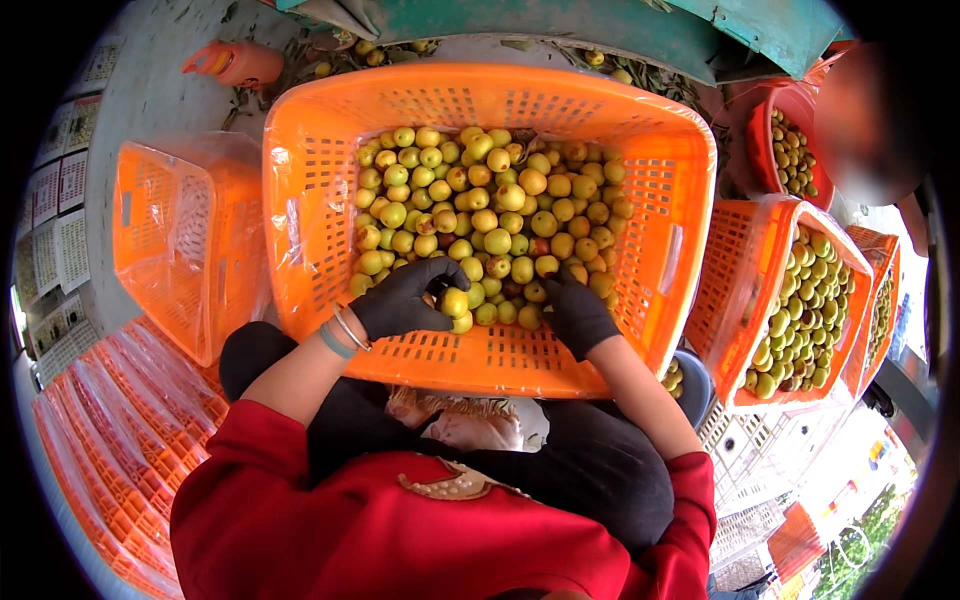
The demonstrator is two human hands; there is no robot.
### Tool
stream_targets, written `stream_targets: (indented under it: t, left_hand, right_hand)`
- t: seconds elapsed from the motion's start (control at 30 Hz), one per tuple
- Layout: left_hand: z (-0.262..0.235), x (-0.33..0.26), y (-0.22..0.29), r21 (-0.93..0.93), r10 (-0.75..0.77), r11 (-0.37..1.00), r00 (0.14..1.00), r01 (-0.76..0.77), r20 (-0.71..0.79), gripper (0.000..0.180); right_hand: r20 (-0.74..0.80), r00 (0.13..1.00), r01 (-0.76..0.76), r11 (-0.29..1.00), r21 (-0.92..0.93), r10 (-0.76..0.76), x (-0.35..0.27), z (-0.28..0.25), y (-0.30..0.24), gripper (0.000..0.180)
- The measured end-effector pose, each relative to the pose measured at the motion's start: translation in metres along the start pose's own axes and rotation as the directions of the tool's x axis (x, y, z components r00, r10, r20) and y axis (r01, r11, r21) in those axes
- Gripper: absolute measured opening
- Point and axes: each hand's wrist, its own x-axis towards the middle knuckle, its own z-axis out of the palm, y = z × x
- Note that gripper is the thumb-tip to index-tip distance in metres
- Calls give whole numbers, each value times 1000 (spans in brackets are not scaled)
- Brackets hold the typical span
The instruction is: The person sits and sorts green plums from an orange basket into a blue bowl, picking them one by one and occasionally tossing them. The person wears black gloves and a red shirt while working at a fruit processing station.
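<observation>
A large orange plastic crate sits in front of me, holding many round yellow-green jujubes, some with brown patches. Both hands wear black gloves. My left hand is at the near left of the pile, its fingers curled round a couple of jujubes beside its thumb. At the near right, my right hand reaches down into the fruit with bent fingers. Its fingertips are partly hidden among the jujubes, so what they grip does not show.
An orange crate lined with clear plastic stands to the left, above stacked orange crates. On the right are a fruit-filled crate and a red bucket of fruit. An orange-pink container lies at the back left near scattered leaves.
</observation>
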Motion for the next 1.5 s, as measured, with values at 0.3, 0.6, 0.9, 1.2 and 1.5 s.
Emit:
stream_targets:
  t: [0.3, 0.6, 0.9, 1.2, 1.5]
  left_hand:
    - [19, 4, 28, -262, 18, 965, 1000, -19, -4, 37]
    - [22, 8, 17, -869, -237, 453, 966, 200, 98, 41]
    - [34, 10, 23, -713, -29, 701, 998, -15, -50, 35]
    - [-26, 18, 25, -715, -241, 689, 895, -115, -376, 8]
    - [-53, 8, -57, 773, -467, 390, 831, 501, -303, 42]
  right_hand:
    - [333, 942, -2, 996, 84, -26, 31, 4, -2, 35]
    - [616, 787, -368, 764, 531, -49, 13, -52, -19, 28]
    - [486, 774, -497, 86, 864, -406, 5, -48, -40, 75]
    - [240, 957, -96, 602, 793, -163, 10, -10, -28, 22]
    - [147, 967, 182, 967, 179, -209, 28, -9, -52, 41]
